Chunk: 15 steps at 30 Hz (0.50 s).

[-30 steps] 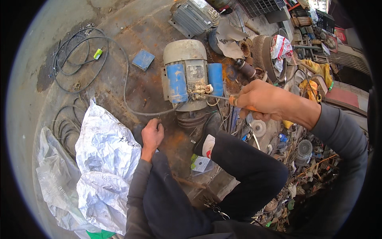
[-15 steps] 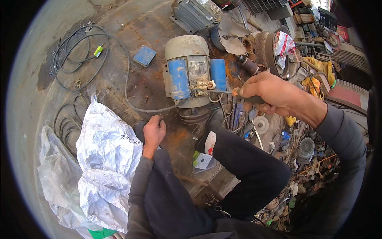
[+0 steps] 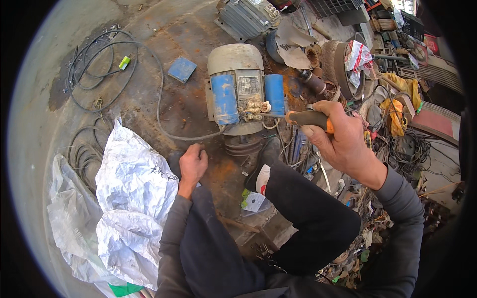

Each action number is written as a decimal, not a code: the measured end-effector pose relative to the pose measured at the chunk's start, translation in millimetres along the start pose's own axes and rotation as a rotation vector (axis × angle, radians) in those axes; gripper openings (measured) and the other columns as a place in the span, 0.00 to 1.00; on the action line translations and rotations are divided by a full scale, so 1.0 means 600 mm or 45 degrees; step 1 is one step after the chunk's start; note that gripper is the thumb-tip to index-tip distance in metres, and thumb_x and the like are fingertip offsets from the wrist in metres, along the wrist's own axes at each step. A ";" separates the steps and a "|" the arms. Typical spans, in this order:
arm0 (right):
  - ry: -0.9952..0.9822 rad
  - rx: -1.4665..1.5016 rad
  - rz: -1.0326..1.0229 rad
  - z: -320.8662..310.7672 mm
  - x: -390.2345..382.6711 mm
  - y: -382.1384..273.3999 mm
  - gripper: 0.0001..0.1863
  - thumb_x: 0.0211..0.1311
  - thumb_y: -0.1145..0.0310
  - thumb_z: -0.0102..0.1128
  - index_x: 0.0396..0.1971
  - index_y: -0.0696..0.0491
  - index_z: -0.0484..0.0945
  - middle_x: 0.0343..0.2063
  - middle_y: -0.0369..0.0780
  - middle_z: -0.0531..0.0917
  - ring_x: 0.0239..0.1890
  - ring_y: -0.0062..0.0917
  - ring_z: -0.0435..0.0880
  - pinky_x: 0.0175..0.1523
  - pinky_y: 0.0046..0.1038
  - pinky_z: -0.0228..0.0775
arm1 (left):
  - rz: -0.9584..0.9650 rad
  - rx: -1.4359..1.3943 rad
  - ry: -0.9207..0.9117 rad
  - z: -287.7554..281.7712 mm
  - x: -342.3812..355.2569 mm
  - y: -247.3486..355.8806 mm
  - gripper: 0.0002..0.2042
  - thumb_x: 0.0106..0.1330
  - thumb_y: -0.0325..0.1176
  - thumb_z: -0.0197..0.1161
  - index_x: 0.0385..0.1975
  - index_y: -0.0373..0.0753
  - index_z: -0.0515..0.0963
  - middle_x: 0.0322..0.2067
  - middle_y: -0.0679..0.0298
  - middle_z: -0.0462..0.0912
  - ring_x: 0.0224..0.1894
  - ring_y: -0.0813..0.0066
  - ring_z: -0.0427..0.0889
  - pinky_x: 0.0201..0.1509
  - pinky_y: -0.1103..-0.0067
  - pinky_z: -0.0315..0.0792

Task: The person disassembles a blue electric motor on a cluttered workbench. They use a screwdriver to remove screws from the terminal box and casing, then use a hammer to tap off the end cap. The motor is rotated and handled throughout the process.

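An electric motor [image 3: 236, 62] with two blue capacitor housings stands upright on the stained floor ahead of me. Its terminal block [image 3: 255, 109] is exposed on the side facing me, with wires around it. My right hand [image 3: 343, 134] grips a screwdriver [image 3: 308, 118] by its dark and orange handle. The shaft runs left to the terminals; whether the tip sits in a screw is too small to tell. My left hand [image 3: 193, 166] rests by my left knee with its fingers curled and nothing visible in them. A grey cable [image 3: 160, 99] leads into the motor's lower left.
A blue square cover [image 3: 181, 69] lies left of the motor. White sacking [image 3: 131, 174] spreads at my left. Another grey motor [image 3: 244, 20] stands beyond. Scrap parts and wires crowd the right side, with a rusty drum [image 3: 338, 62] among them.
My right hand has turned about the screwdriver handle and its wrist has dropped, so more of the handle shows. The shaft stays at the terminals. My left hand has not moved.
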State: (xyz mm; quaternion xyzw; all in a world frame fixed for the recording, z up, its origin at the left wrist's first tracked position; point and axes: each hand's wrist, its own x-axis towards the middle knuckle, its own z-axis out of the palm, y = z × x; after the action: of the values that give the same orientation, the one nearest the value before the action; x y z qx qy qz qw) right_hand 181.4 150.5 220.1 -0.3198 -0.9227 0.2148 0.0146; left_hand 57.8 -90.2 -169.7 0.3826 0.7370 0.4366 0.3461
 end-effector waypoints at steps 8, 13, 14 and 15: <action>-0.231 -0.158 -0.269 -0.019 -0.008 0.017 0.12 0.67 0.76 0.70 0.48 0.53 0.82 0.44 0.48 0.81 0.40 0.43 0.85 0.40 0.41 0.79 | -0.058 0.066 -0.079 -0.002 0.001 0.008 0.05 0.68 0.28 0.66 0.40 0.37 0.85 0.38 0.49 0.89 0.39 0.43 0.89 0.44 0.58 0.83; -0.171 -0.059 -0.227 -0.014 -0.010 0.015 0.15 0.65 0.82 0.67 0.51 0.58 0.80 0.51 0.49 0.81 0.44 0.46 0.86 0.47 0.39 0.82 | -0.030 0.089 -0.069 -0.002 0.003 0.011 0.06 0.69 0.28 0.66 0.41 0.37 0.85 0.37 0.49 0.89 0.38 0.44 0.89 0.43 0.59 0.83; -0.178 -0.070 -0.287 -0.012 -0.012 0.015 0.16 0.65 0.81 0.66 0.52 0.59 0.79 0.51 0.49 0.82 0.44 0.46 0.86 0.48 0.39 0.82 | -0.048 0.091 -0.074 -0.002 0.003 0.011 0.06 0.69 0.28 0.66 0.41 0.37 0.86 0.36 0.49 0.89 0.38 0.44 0.89 0.43 0.59 0.83; -0.202 -0.166 -0.356 -0.016 -0.013 0.016 0.17 0.65 0.81 0.66 0.53 0.59 0.78 0.50 0.49 0.82 0.45 0.45 0.86 0.47 0.39 0.82 | -0.038 0.103 -0.076 -0.002 0.002 0.012 0.06 0.69 0.28 0.66 0.41 0.37 0.86 0.36 0.49 0.88 0.38 0.44 0.89 0.42 0.59 0.83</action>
State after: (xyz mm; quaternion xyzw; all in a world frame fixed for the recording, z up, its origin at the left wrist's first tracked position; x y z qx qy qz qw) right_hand 194.9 156.1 225.6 -0.1707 -0.9684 0.1749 -0.0493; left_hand 57.8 -87.2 -163.1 0.3981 0.7490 0.3898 0.3586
